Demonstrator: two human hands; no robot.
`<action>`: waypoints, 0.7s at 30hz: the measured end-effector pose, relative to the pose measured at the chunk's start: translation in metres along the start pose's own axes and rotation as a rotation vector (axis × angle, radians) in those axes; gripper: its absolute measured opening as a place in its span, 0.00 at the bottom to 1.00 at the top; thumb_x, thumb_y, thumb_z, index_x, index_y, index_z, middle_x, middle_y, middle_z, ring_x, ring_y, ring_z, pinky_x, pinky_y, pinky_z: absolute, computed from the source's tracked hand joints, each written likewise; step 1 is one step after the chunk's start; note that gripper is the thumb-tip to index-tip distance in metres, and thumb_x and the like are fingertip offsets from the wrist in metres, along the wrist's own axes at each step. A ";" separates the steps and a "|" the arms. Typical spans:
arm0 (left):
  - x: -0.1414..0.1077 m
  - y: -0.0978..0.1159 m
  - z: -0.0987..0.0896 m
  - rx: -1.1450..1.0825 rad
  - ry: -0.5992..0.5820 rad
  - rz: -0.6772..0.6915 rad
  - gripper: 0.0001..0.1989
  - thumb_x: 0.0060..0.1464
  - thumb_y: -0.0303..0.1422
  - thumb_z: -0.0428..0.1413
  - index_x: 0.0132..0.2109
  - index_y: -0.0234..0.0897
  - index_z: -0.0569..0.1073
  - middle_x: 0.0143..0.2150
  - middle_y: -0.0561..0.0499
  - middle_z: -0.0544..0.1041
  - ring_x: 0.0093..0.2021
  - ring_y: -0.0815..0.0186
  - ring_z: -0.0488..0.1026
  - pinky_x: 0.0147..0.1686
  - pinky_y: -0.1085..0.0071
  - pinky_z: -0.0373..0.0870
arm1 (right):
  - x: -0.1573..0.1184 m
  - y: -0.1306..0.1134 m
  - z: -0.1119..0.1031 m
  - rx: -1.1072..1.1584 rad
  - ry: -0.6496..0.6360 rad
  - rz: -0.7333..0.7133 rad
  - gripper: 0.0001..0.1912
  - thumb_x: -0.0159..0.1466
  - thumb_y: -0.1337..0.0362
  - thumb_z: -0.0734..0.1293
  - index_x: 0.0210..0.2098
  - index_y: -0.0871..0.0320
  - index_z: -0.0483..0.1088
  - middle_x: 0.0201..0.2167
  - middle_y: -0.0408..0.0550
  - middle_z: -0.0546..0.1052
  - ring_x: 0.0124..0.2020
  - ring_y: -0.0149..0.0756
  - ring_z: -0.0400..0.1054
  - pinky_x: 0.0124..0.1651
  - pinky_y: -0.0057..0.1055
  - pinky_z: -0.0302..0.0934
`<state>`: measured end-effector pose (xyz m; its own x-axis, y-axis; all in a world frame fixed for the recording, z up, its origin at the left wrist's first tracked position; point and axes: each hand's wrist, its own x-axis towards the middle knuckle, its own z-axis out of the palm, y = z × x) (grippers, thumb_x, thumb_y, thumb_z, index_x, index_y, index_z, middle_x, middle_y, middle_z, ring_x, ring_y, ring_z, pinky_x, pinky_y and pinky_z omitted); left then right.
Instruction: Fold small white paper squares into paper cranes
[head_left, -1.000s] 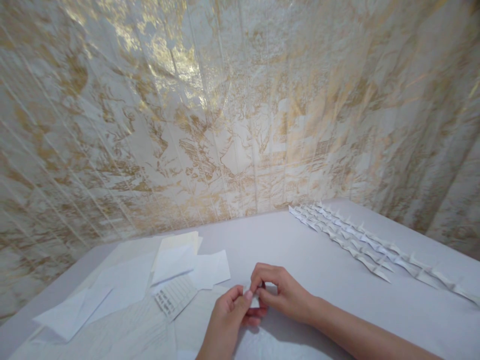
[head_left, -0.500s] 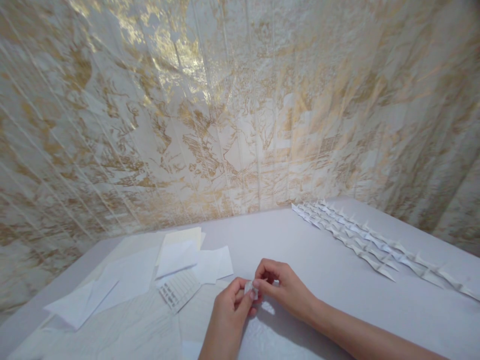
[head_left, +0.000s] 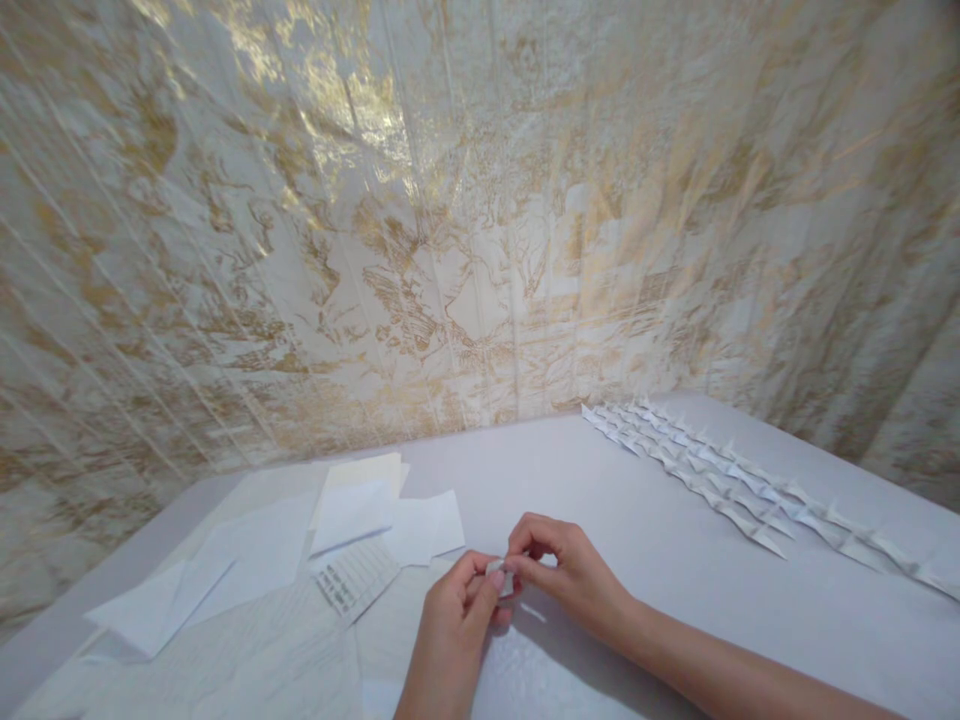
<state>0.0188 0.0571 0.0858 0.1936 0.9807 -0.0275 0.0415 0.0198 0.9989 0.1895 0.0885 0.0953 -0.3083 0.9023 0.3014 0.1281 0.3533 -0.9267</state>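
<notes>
Between my two hands is a small folded piece of white paper (head_left: pixel 496 568), held just above the table near its front middle. My left hand (head_left: pixel 466 602) pinches it from the left, thumb on top and fingers curled beneath. From the right, my right hand (head_left: pixel 551 558) grips its edge between thumb and forefinger, the other fingers bent. Much of the paper is hidden behind the fingertips, so its exact fold cannot be made out.
Loose white sheets (head_left: pixel 262 540) lie spread over the left side. Among them is a small printed, lined slip (head_left: pixel 358 578). Rows of folded paper cranes (head_left: pixel 757 490) stand along the right side. A gold-patterned curtain (head_left: pixel 450 250) hangs behind the pale table (head_left: pixel 510 460).
My left thumb has shifted up over the folded paper, covering more of it. Both hands stay almost in place, still on the paper.
</notes>
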 end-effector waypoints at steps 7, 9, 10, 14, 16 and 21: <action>0.000 0.001 0.000 0.006 0.012 0.003 0.25 0.55 0.56 0.60 0.36 0.36 0.76 0.30 0.49 0.80 0.33 0.63 0.77 0.33 0.72 0.72 | -0.002 0.001 0.001 -0.039 0.001 -0.036 0.10 0.64 0.61 0.68 0.27 0.59 0.72 0.27 0.43 0.74 0.28 0.33 0.69 0.35 0.29 0.61; 0.000 0.000 0.000 0.009 0.020 0.001 0.24 0.55 0.56 0.60 0.36 0.36 0.76 0.30 0.49 0.81 0.33 0.63 0.77 0.33 0.72 0.73 | -0.002 0.001 0.002 -0.054 -0.004 -0.048 0.09 0.64 0.63 0.68 0.28 0.59 0.72 0.27 0.44 0.74 0.29 0.33 0.69 0.35 0.28 0.62; 0.000 0.000 0.000 0.011 0.023 -0.001 0.24 0.55 0.55 0.60 0.36 0.36 0.76 0.30 0.48 0.81 0.33 0.63 0.77 0.32 0.72 0.73 | -0.002 0.001 0.002 -0.060 -0.008 -0.051 0.08 0.64 0.64 0.67 0.28 0.59 0.73 0.28 0.44 0.74 0.29 0.33 0.69 0.35 0.28 0.62; 0.001 0.001 0.000 0.017 0.021 -0.009 0.24 0.55 0.55 0.60 0.36 0.35 0.76 0.31 0.47 0.82 0.34 0.61 0.78 0.33 0.72 0.73 | -0.003 0.001 0.002 -0.072 -0.017 -0.055 0.06 0.63 0.65 0.68 0.30 0.59 0.74 0.28 0.44 0.75 0.29 0.33 0.69 0.34 0.28 0.62; 0.000 0.002 0.000 0.022 0.021 -0.008 0.24 0.55 0.55 0.60 0.36 0.35 0.76 0.31 0.47 0.82 0.35 0.61 0.78 0.33 0.72 0.73 | -0.004 0.002 0.002 -0.074 -0.011 -0.058 0.05 0.63 0.66 0.68 0.30 0.59 0.74 0.28 0.43 0.75 0.29 0.33 0.69 0.34 0.28 0.61; -0.002 0.003 0.000 0.033 0.025 -0.005 0.22 0.57 0.52 0.59 0.36 0.36 0.76 0.33 0.47 0.83 0.34 0.62 0.78 0.33 0.73 0.71 | -0.004 0.002 0.002 -0.077 -0.005 -0.061 0.06 0.63 0.67 0.68 0.29 0.59 0.74 0.28 0.43 0.75 0.29 0.33 0.69 0.35 0.28 0.62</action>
<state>0.0190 0.0552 0.0888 0.1692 0.9851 -0.0316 0.0746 0.0191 0.9970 0.1888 0.0844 0.0920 -0.3222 0.8775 0.3552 0.1809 0.4254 -0.8867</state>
